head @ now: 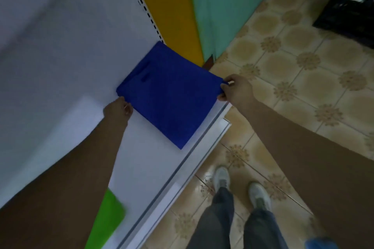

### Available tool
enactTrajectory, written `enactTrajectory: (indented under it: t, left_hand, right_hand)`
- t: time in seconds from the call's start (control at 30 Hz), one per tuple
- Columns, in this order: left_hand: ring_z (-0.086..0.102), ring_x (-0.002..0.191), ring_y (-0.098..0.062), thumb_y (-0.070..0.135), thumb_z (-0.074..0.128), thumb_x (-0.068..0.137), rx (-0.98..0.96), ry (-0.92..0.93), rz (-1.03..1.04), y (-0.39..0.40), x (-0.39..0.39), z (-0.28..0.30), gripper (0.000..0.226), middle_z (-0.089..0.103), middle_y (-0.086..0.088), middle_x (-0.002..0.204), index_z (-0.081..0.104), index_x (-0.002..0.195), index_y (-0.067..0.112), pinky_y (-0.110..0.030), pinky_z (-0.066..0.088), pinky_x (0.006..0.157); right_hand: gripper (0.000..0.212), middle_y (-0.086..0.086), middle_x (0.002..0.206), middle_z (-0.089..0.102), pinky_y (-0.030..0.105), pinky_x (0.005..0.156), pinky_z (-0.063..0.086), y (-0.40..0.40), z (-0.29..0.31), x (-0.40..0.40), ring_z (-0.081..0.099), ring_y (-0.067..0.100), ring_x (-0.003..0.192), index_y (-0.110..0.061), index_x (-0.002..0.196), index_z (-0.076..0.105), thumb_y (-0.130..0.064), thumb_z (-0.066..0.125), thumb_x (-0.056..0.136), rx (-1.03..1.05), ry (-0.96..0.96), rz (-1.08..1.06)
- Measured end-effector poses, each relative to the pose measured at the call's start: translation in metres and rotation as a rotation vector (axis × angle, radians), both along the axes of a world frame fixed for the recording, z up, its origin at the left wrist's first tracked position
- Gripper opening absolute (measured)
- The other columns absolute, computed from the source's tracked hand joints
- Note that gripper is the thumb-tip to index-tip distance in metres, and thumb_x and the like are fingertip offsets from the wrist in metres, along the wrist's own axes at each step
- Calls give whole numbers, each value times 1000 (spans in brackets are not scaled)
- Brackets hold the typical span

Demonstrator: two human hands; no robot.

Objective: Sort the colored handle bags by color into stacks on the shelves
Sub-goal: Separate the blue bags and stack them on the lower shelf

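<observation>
White shelf (153, 178) over patterned tile floor (293, 70), perforated upright behind. Blue handle bag (172, 99) lies flat on the shelf near its far end, cut-out handle toward the back panel. Left hand (118, 110) at the bag's near-left edge, fingers curled onto it. Right hand (235, 88) pinches the right corner, which sits at the shelf's front lip. Green bag (109, 220) also on the shelf, well apart, partly under the left forearm. Yellow and teal panels past the shelf end.

Bare forearms, blue-grey trousers (222, 218), 2 pale grey-white sneakers (221, 176)
</observation>
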State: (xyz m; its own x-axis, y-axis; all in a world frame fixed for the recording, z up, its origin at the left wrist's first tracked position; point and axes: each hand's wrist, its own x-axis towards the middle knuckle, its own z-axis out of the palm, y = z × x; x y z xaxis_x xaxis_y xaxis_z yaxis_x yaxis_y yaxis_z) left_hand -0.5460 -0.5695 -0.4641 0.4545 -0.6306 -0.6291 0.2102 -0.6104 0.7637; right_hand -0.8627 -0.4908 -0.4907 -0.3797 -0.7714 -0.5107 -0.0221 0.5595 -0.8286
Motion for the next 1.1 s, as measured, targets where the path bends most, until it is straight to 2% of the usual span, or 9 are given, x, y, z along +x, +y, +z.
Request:
enactTrajectory:
  t: [0.07, 0.17, 0.3, 0.47, 0.6, 0.73, 0.9, 1.0, 1.1]
  left_hand:
    - [54, 79, -15, 15, 61, 95, 60, -143, -100, -2, 3, -14, 5, 55, -6, 88, 59, 97, 10, -28, 54, 82]
    - [54, 83, -16, 16, 54, 95, 111, -279, -230, 2, -1, -28, 6, 53, -5, 89, 58, 94, 13, -29, 53, 77]
    - [60, 105, -21, 19, 56, 90, 53, -301, -326, 3, -8, -35, 46, 61, -8, 122, 52, 135, 9, -36, 54, 93]
    - [54, 97, -20, 18, 54, 95, 50, -503, -425, 6, -16, -39, 44, 56, -6, 117, 46, 136, 5, -33, 50, 89]
    - [55, 103, -21, 16, 55, 95, 27, -579, -465, 12, -19, -43, 54, 56, -4, 125, 38, 145, 6, -31, 47, 88]
    - [56, 115, -25, 20, 58, 95, 33, -540, -409, 8, -21, -44, 62, 54, -10, 135, 33, 150, 10, -34, 49, 96]
    - [52, 119, -29, 28, 57, 91, 68, -688, -509, 1, -18, -54, 65, 41, -11, 144, 33, 151, 19, -41, 51, 94]
    - [53, 119, -28, 29, 58, 90, 64, -674, -605, -1, -20, -57, 66, 41, -10, 146, 36, 150, 17, -43, 50, 99]
    - [52, 120, -27, 29, 57, 90, 16, -687, -685, -5, -23, -58, 65, 39, -10, 148, 36, 150, 13, -42, 48, 102]
  right_hand:
    - [8, 7, 75, 50, 29, 48, 53, -15, -11, 4, 55, 18, 49, -6, 100, 54, -1, 48, 99, 33, -68, -11]
    - [19, 0, 72, 43, 35, 53, 42, -26, -24, 9, 47, 9, 42, -11, 92, 53, 6, 46, 96, 2, -91, 18]
    - [18, 4, 78, 48, 32, 52, 47, -33, -30, 16, 51, 13, 54, -10, 97, 54, 6, 46, 96, -59, -27, 60]
    - [23, 7, 94, 58, 29, 53, 40, -29, -29, 9, 54, 23, 74, -7, 115, 58, -11, 46, 96, -36, 429, 282]
    - [31, 13, 110, 63, 29, 62, 40, -23, -30, 6, 54, 26, 81, -11, 125, 57, -11, 41, 99, 15, 561, 351]
    - [25, 13, 107, 65, 36, 75, 52, -20, -33, 12, 61, 28, 86, -10, 118, 62, -10, 44, 100, -67, 508, 360]
    - [25, 7, 93, 63, 37, 67, 53, -23, -33, 15, 59, 22, 76, -14, 121, 59, -20, 51, 98, -131, 489, 285]
    - [27, 7, 96, 61, 30, 61, 41, -24, -36, 10, 54, 22, 78, -11, 122, 55, -19, 52, 97, -86, 507, 263]
    - [34, 14, 110, 61, 32, 69, 46, -25, -37, 7, 60, 27, 92, -8, 128, 51, -16, 55, 96, -57, 482, 252]
